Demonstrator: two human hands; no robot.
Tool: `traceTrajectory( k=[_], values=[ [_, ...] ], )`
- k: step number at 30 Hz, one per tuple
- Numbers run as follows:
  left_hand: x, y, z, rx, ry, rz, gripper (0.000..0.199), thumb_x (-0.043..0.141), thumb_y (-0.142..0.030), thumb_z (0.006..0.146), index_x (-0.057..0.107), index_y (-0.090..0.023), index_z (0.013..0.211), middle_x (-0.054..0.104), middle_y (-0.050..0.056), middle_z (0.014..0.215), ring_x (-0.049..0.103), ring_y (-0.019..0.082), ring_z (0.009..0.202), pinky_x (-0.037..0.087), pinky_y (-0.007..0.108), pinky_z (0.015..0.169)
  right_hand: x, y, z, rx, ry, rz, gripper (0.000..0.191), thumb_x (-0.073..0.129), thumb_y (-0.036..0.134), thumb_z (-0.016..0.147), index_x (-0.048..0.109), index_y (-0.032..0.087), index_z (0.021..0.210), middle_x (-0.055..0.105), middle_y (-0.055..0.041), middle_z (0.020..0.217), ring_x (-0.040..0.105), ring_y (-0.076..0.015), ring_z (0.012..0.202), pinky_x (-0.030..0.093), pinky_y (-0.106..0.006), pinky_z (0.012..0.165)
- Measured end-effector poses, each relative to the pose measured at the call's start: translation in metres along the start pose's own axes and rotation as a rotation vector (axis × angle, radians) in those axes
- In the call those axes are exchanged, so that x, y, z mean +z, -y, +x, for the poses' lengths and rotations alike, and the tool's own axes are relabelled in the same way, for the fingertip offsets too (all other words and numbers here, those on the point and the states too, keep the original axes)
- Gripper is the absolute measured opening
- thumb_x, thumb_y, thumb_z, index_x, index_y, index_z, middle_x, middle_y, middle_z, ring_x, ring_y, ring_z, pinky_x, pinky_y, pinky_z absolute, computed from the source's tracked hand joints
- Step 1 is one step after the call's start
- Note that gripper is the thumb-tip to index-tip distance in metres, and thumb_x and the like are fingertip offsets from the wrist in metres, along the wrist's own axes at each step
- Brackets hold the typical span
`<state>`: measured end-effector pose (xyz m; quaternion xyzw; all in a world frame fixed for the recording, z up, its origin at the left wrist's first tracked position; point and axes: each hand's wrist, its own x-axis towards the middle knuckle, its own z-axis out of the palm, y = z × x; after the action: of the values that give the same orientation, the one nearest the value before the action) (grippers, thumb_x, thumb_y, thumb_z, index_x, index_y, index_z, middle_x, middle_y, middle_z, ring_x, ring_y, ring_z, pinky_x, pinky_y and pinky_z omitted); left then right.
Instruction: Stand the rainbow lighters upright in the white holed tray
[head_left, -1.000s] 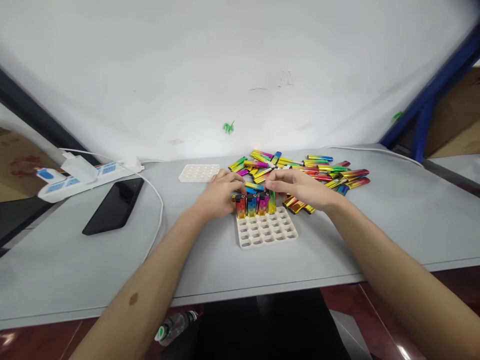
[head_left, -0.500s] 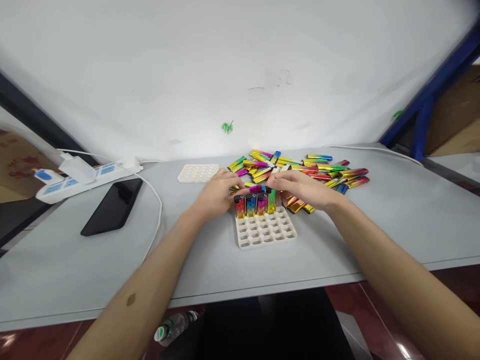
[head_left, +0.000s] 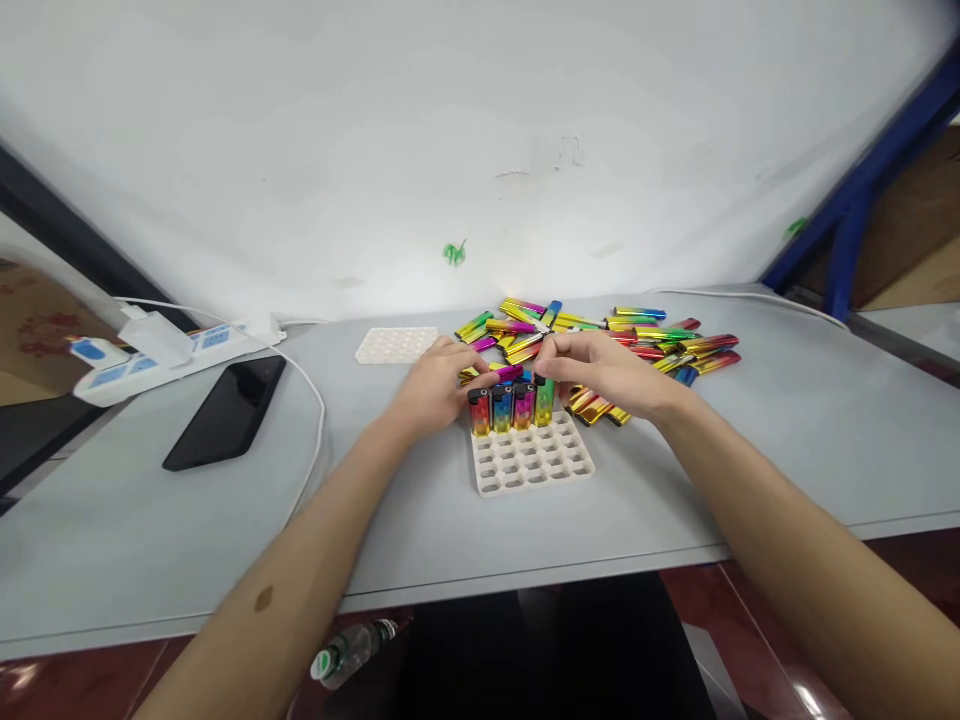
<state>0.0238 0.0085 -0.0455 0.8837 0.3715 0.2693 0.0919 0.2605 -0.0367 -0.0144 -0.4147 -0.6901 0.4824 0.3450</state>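
Observation:
Several shiny lighters stand upright in the back row of a white tray (head_left: 532, 462) with oval holes: a red one (head_left: 480, 412), a blue one (head_left: 502, 410), a pink one (head_left: 524, 408) and a green-yellow one (head_left: 544, 403). My right hand (head_left: 592, 370) pinches the top of the green-yellow lighter. Just behind the red lighter, my left hand (head_left: 442, 385) is closed on a lighter with a magenta end (head_left: 510, 373), its fingers partly hidden. A pile of colourful metallic lighters (head_left: 637, 338) lies behind both hands and to the right.
Behind my left hand lies a second white tray (head_left: 396, 345). A black phone (head_left: 225, 413), a white power strip (head_left: 180, 358) and a looping cable (head_left: 321, 410) are at the left. The wall (head_left: 375, 150) closes off the table's back.
My right hand has shifted very slightly at the top of the green-yellow lighter. My left hand and the standing lighters look almost the same.

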Motion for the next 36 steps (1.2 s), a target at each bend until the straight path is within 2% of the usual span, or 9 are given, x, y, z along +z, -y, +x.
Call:
traceTrajectory(
  k=[7,15,17,20,22,24,27,31,36],
  values=[
    [0.000,0.001,-0.001,0.018,-0.016,0.010,0.023,0.057,-0.038,0.093,0.068,-0.020,0.084,0.070,0.005,0.088,0.053,0.023,0.089,0.043,0.036,0.080,0.003,0.001,0.000,-0.044,-0.028,0.007,0.028,0.072,0.045,0.079,0.062,0.019,0.074,0.061,-0.0015,0.077,0.057,-0.0134,0.068,0.050,-0.029,0.061],
    [0.000,-0.002,0.000,-0.004,-0.030,-0.027,0.025,0.056,-0.041,0.092,0.069,-0.021,0.083,0.071,0.005,0.088,0.055,0.023,0.091,0.044,0.037,0.082,0.000,-0.003,0.001,0.054,0.057,-0.066,0.026,0.065,0.043,0.084,0.059,0.020,0.074,0.057,-0.0011,0.076,0.056,-0.0143,0.069,0.050,-0.028,0.059],
    [0.000,-0.003,0.001,-0.051,-0.049,-0.064,0.025,0.057,-0.041,0.092,0.070,-0.022,0.083,0.072,0.003,0.088,0.056,0.023,0.091,0.044,0.037,0.084,0.000,-0.003,0.001,0.055,0.009,-0.066,0.029,0.062,0.047,0.086,0.060,0.020,0.076,0.060,-0.0023,0.081,0.057,-0.0150,0.072,0.050,-0.028,0.059],
    [0.000,-0.005,0.001,-0.144,-0.072,-0.139,0.025,0.059,-0.044,0.090,0.072,-0.024,0.084,0.073,0.001,0.089,0.060,0.022,0.091,0.045,0.035,0.083,0.002,-0.005,0.004,0.062,-0.171,-0.079,0.033,0.059,0.053,0.086,0.063,0.021,0.083,0.065,-0.0044,0.087,0.057,-0.0159,0.070,0.048,-0.030,0.057],
    [-0.001,-0.006,0.001,-0.185,-0.086,-0.197,0.028,0.060,-0.048,0.089,0.073,-0.024,0.086,0.074,0.000,0.093,0.062,0.021,0.090,0.047,0.034,0.083,0.004,-0.009,0.006,0.053,-0.238,-0.121,0.033,0.062,0.053,0.085,0.066,0.021,0.091,0.067,-0.0050,0.089,0.058,-0.0167,0.071,0.048,-0.031,0.059],
    [-0.002,-0.008,0.001,-0.209,-0.101,-0.252,0.030,0.060,-0.052,0.088,0.074,-0.024,0.087,0.074,0.000,0.095,0.063,0.021,0.090,0.048,0.033,0.084,0.006,-0.012,0.009,0.014,-0.228,-0.185,0.033,0.065,0.052,0.083,0.068,0.021,0.094,0.068,-0.0047,0.090,0.058,-0.0176,0.076,0.046,-0.032,0.064],
    [-0.001,-0.010,0.001,-0.227,-0.128,-0.313,0.032,0.061,-0.054,0.087,0.074,-0.024,0.086,0.074,0.001,0.097,0.063,0.020,0.092,0.050,0.031,0.083,0.012,-0.017,0.011,-0.051,-0.200,-0.254,0.031,0.066,0.051,0.082,0.067,0.020,0.083,0.066,-0.0021,0.084,0.056,-0.0164,0.074,0.042,-0.031,0.066],
    [0.000,-0.011,0.002,-0.229,-0.127,-0.386,0.033,0.059,-0.052,0.089,0.073,-0.022,0.086,0.074,0.002,0.095,0.064,0.019,0.089,0.051,0.030,0.079,0.016,-0.022,0.014,-0.110,-0.260,-0.126,0.029,0.068,0.048,0.081,0.063,0.020,0.083,0.064,-0.0009,0.083,0.056,-0.0155,0.075,0.044,-0.031,0.070],
    [0.004,-0.009,0.003,-0.210,-0.130,-0.457,0.034,0.060,-0.053,0.088,0.073,-0.022,0.087,0.074,0.003,0.093,0.064,0.019,0.088,0.050,0.030,0.077,0.018,-0.025,0.017,-0.091,-0.232,0.031,0.031,0.072,0.048,0.077,0.063,0.020,0.089,0.066,-0.0021,0.088,0.060,-0.0166,0.082,0.048,-0.033,0.078]
  ],
)
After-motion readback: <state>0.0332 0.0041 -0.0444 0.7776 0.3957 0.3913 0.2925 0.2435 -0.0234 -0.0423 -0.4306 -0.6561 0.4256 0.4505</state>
